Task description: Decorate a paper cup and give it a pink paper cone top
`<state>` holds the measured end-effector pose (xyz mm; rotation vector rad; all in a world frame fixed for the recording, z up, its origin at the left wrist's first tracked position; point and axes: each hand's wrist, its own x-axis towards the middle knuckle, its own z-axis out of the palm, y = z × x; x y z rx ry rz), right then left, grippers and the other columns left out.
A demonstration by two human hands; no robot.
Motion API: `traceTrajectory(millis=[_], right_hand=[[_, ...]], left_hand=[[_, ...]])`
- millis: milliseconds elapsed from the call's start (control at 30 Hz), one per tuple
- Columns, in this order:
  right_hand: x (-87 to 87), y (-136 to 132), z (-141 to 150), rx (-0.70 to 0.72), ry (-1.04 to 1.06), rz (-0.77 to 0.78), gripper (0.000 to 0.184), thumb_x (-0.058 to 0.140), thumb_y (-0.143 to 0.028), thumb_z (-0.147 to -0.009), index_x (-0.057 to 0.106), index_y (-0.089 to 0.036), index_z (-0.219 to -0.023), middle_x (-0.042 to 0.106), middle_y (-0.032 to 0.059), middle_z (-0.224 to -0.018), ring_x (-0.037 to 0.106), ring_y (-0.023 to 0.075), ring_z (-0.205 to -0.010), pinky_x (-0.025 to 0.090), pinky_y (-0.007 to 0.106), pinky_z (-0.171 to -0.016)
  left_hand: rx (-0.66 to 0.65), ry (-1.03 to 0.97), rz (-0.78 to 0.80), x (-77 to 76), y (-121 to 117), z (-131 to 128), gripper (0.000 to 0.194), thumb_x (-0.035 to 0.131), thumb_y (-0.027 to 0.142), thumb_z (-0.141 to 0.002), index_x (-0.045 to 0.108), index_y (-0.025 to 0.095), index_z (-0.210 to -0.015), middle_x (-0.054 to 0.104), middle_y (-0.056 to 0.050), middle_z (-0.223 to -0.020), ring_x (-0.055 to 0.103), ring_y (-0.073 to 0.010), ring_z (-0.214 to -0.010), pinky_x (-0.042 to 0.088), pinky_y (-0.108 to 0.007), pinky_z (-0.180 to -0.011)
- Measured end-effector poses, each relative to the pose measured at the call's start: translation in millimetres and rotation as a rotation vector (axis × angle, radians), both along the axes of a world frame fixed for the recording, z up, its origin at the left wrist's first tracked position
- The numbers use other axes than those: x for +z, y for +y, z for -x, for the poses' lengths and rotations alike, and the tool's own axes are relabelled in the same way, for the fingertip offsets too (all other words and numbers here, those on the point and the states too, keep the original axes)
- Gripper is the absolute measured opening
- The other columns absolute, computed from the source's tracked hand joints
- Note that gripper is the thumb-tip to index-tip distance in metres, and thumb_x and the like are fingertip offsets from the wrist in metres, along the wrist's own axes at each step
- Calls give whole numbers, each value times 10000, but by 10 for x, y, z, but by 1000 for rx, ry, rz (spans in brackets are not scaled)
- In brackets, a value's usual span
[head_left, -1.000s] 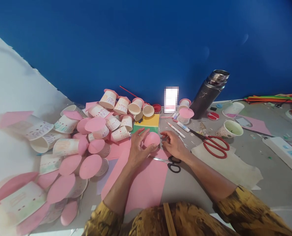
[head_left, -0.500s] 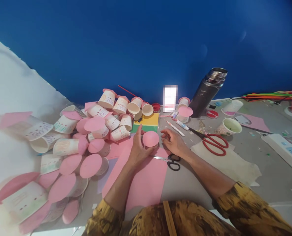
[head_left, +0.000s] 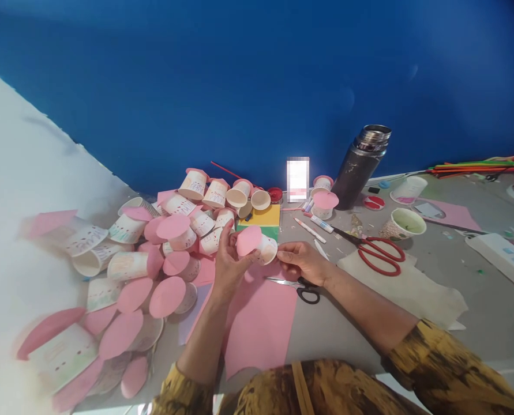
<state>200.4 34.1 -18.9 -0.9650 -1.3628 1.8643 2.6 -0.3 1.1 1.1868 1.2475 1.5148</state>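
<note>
A white paper cup (head_left: 267, 250) with a pink paper disc (head_left: 249, 240) on its base lies tilted in my left hand (head_left: 231, 259), its rim toward the right. The left thumb and fingers are wrapped round it near the disc. My right hand (head_left: 302, 262) has its fingers pinched together at the cup's rim. Below the hands, scissors with black handles (head_left: 308, 295) rest on a large sheet of pink paper (head_left: 261, 328).
Many paper cups with pink discs (head_left: 168, 297) are heaped on the left. Red-handled scissors (head_left: 382, 256), a dark flask (head_left: 360, 173), markers (head_left: 309, 229), a patterned cup (head_left: 404, 225) and a power strip (head_left: 505, 259) lie to the right. A phone-like bright screen (head_left: 297, 180) stands at the back.
My left hand has tipped the cup so its disc faces left and its rim right. My right hand, earlier apart from the cup, now has its fingers at the rim.
</note>
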Motion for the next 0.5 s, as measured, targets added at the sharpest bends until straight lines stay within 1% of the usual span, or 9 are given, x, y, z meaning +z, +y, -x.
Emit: traceTrajectory(millis=[100, 167, 200, 233, 300, 333, 400, 500], right_hand=[[57, -63, 43, -17, 99, 60, 559, 804, -678, -639, 664, -142, -716, 545, -26, -578, 416, 65, -472, 301, 219, -459], [101, -88, 46, -57, 145, 70, 548, 811, -667, -649, 634, -149, -681, 544, -32, -561, 424, 61, -469, 309, 214, -463], [125, -98, 40, -81, 164, 67, 535, 813, -654, -661, 628, -152, -671, 552, -31, -557, 437, 62, -474, 316, 211, -466], [151, -108, 32, -104, 180, 61, 518, 814, -636, -677, 627, -153, -665, 565, -28, -558, 451, 63, -481, 327, 208, -472], [211, -136, 14, -141, 207, 47, 481, 816, -596, -704, 636, -153, -659, 590, -23, -560, 474, 64, -489, 354, 205, -483], [246, -157, 8, -154, 218, 40, 466, 818, -580, -712, 642, -152, -655, 598, -21, -560, 482, 64, -489, 367, 203, -486], [333, -211, 3, -167, 223, 35, 456, 817, -567, -716, 646, -152, -640, 609, -19, -552, 493, 66, -477, 390, 205, -483], [506, -312, -1, -178, 194, 45, 478, 811, -596, -695, 633, -161, -605, 626, -12, -533, 512, 79, -450, 428, 217, -467]], left_hand=[[-27, 26, -2, 34, -54, -15, 981, 877, 336, -675, 374, 284, -1516, 529, -117, -1427, 494, -285, -1367, 461, -401, -1085], [-82, 57, -6, 72, -90, 25, 999, 894, 350, -662, 387, 299, -1521, 482, -123, -1505, 450, -302, -1416, 443, -412, -1110], [-112, 55, -13, 100, -103, 61, 971, 888, 376, -673, 408, 305, -1515, 464, -122, -1535, 427, -310, -1438, 437, -419, -1119], [-133, 38, -23, 134, -114, 105, 901, 864, 418, -705, 448, 307, -1496, 455, -121, -1553, 406, -317, -1456, 434, -428, -1125], [-141, -12, -49, 220, -125, 192, 675, 757, 505, -812, 556, 297, -1422, 466, -115, -1565, 378, -323, -1481, 426, -453, -1135], [-145, -19, -66, 270, -126, 225, 589, 715, 513, -852, 599, 291, -1385, 477, -111, -1565, 370, -324, -1489, 413, -468, -1148], [-166, 5, -99, 371, -120, 251, 484, 679, 482, -895, 654, 281, -1334, 497, -101, -1558, 360, -321, -1499, 369, -490, -1186], [-193, 48, -146, 495, -100, 203, 408, 674, 416, -917, 691, 278, -1300, 557, -83, -1513, 389, -299, -1488, 309, -485, -1232]])
